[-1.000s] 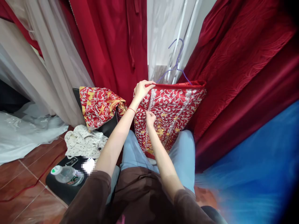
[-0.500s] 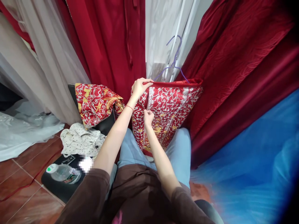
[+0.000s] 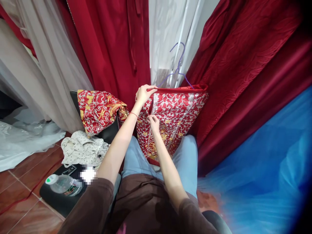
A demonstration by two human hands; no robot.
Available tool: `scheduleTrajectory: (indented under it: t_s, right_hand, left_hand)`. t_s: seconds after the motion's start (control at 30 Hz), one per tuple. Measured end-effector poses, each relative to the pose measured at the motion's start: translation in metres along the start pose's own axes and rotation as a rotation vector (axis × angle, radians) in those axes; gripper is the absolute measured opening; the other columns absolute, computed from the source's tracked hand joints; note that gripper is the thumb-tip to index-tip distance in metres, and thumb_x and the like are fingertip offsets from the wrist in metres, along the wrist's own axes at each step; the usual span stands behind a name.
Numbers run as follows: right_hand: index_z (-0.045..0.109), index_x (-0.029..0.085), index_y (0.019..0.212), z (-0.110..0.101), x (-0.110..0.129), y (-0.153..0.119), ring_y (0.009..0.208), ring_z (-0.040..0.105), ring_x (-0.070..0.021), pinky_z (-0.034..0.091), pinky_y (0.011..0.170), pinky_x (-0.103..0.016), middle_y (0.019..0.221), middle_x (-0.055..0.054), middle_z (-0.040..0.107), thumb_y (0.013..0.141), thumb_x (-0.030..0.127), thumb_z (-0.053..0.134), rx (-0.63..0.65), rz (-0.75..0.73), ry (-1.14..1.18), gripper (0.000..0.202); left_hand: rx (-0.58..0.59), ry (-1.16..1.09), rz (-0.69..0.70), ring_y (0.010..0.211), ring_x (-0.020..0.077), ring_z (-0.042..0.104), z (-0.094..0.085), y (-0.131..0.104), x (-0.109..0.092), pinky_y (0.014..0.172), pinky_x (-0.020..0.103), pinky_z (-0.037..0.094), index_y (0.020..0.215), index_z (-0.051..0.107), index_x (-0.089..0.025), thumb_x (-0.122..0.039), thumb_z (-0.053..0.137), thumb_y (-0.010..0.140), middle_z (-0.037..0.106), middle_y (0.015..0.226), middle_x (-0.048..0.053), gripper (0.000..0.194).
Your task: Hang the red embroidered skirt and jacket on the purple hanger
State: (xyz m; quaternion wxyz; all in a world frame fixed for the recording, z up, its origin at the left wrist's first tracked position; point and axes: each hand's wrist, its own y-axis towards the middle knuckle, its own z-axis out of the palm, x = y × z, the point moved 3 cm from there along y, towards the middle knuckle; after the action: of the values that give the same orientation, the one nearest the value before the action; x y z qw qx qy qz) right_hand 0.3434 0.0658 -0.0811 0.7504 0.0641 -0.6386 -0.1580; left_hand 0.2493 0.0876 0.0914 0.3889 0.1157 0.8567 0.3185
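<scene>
A red embroidered garment (image 3: 175, 107) stands upright ahead, at twelve o'clock, a purple hanger (image 3: 178, 69) above its top edge. At its ten, the left hand (image 3: 144, 94) pinches that edge; at nine, the right hand's (image 3: 154, 123) grip is pressed together, contents unclear.

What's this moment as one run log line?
left hand: holding embroidered red garment by top band | right hand: pinched against it, contents unclear | purple hanger: above top band | bottle: on black seat
</scene>
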Motion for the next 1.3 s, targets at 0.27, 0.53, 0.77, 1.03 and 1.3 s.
scheduleTrajectory:
  t_s: [0.27,0.53,0.77,1.03,1.3]
  right_hand:
    - [0.051,0.023,0.056,-0.004,0.026,0.003,0.062,0.051,-0.0155,0.042,0.073,-0.028,0.056,0.004,0.055,0.077,0.027,0.06,-0.061,-0.011,-0.238,0.023]
    - [0.05,0.022,0.053,-0.001,0.023,0.01,0.057,0.048,-0.0123,0.043,0.069,-0.027,0.055,0.004,0.054,0.076,0.024,0.061,-0.017,0.049,-0.136,0.024]
    - [0.053,0.02,0.056,-0.004,0.021,0.016,0.064,0.055,-0.0112,0.048,0.074,-0.026,0.059,0.003,0.058,0.072,0.023,0.064,0.07,0.104,0.018,0.02]
    - [0.061,0.02,0.068,-0.005,0.035,0.011,0.073,0.062,-0.0127,0.051,0.076,-0.026,0.071,0.001,0.066,0.075,0.025,0.062,0.105,0.096,0.114,0.009]
    - [0.052,0.021,0.06,-0.005,0.055,-0.003,0.059,0.056,-0.0139,0.045,0.071,-0.029,0.058,0.004,0.059,0.079,0.025,0.06,-0.024,-0.027,-0.276,0.021]
  left_hand:
    - [0.003,0.01,-0.007,0.107,0.0225,0.065,-0.001,-0.003,-0.003,0.091,0.031,0.045,0.102,0.08,-0.032,-0.036,0.066,0.089,0.074,0.114,-0.001,0.019]
    - [0.003,-0.008,-0.006,0.107,0.0229,0.066,-0.002,-0.004,-0.006,0.093,0.032,0.045,0.102,0.08,-0.032,-0.034,0.067,0.089,0.075,0.114,-0.001,0.018]
    - [0.001,-0.014,-0.016,0.106,0.0218,0.065,0.0,-0.004,-0.004,0.092,0.031,0.045,0.101,0.08,-0.031,-0.035,0.067,0.089,0.075,0.114,-0.001,0.018]
    - [0.007,0.007,-0.024,0.106,0.0209,0.065,0.0,-0.005,-0.005,0.091,0.029,0.044,0.103,0.08,-0.031,-0.035,0.066,0.09,0.074,0.116,-0.002,0.019]
    - [0.012,0.055,-0.032,0.107,0.0181,0.065,0.0,-0.006,-0.006,0.088,0.026,0.043,0.108,0.078,-0.031,-0.036,0.064,0.093,0.073,0.117,-0.002,0.022]
